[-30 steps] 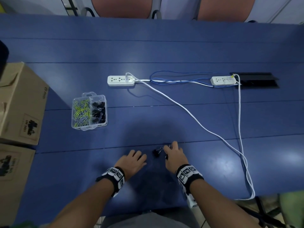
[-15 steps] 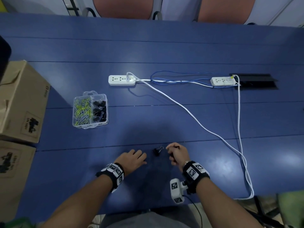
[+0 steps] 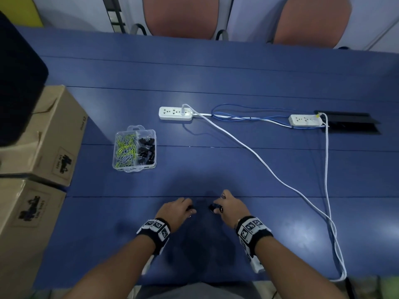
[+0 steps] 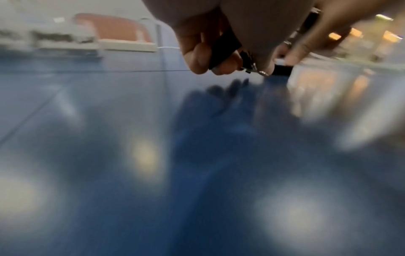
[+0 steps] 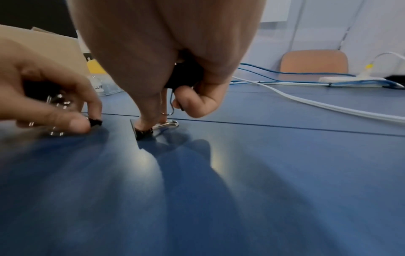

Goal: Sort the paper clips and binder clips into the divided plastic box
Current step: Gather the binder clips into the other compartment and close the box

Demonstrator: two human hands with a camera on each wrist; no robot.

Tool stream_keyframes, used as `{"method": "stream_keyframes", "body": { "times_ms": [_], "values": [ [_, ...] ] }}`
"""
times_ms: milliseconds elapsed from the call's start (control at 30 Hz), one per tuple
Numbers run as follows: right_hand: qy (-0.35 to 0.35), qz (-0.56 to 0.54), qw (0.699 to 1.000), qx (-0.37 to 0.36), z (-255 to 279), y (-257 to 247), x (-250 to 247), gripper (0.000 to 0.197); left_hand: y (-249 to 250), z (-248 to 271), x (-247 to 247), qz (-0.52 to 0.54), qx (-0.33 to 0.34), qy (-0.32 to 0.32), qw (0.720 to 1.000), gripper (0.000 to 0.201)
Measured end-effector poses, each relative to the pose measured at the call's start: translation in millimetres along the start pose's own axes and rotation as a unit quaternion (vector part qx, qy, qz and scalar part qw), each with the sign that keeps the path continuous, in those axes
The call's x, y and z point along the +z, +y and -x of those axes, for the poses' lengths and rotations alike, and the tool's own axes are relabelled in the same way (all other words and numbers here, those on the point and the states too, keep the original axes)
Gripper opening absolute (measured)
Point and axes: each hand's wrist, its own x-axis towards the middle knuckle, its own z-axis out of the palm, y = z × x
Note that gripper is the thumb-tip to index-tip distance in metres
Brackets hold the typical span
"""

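Black binder clips (image 5: 184, 76) are pinched in both hands, left (image 3: 176, 210) and right (image 3: 230, 207), low over the table (image 3: 237, 169)

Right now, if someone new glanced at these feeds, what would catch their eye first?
Probably the two hands at the near edge of the blue table: the left hand and right hand each grip black binder clips, the right also pressing one binder clip on the table. Next, the clear divided box at left, with colored paper clips in its left compartment and black clips in its right.
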Motion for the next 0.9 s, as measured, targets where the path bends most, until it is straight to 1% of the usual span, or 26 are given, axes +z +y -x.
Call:
{"method": "stream_keyframes", "body": {
  "times_ms": [67, 133, 167, 300, 367, 500, 567, 633, 700, 800, 900],
  "values": [
    [0.002, -0.007, 1.000, -0.005, 0, 1, 5, 0.019, -5, 3, -12, 0.050, -0.048, 0.021, 0.997, 0.031],
    [0.000, -0.025, 1.000, 0.004, 1, 1, 7, 0.011, -9, 2, -27, 0.078, -0.080, 0.047, 0.993, 0.027],
    [-0.007, -0.029, 0.999, 0.013, 1, 0, 7, 0.011, -12, 1, -34, 0.088, -0.093, 0.056, 0.990, 0.027],
    [-0.043, -0.053, 0.997, 0.033, 0, 2, 8, 0.017, -29, -5, -64, 0.123, -0.128, 0.106, 0.978, 0.026],
    [-0.056, -0.079, 0.995, 0.039, -1, -1, 7, 0.017, -37, -11, -83, 0.148, -0.163, 0.136, 0.966, 0.026],
    [-0.067, -0.105, 0.992, 0.030, -3, -9, 7, 0.030, -60, -30, -118, 0.160, -0.217, 0.191, 0.944, 0.022],
    [-0.068, -0.118, 0.990, 0.032, -7, -17, 2, 0.030, -72, -40, -131, 0.158, -0.233, 0.212, 0.936, 0.022],
    [-0.059, -0.137, 0.988, 0.035, -16, -29, -5, 0.029, -81, -52, -142, 0.149, -0.248, 0.215, 0.933, 0.024],
    [-0.038, -0.165, 0.985, 0.038, -30, -47, -17, 0.029, -87, -64, -150, 0.121, -0.260, 0.193, 0.938, 0.024],
    [-0.002, -0.205, 0.978, 0.034, -56, -78, -38, 0.027, -98, -81, -153, 0.063, -0.249, 0.147, 0.955, 0.022],
    [0.023, -0.233, 0.972, 0.014, -83, -108, -59, 0.019, -107, -98, -153, 0.027, -0.249, 0.130, 0.959, 0.023]
  ]
}}
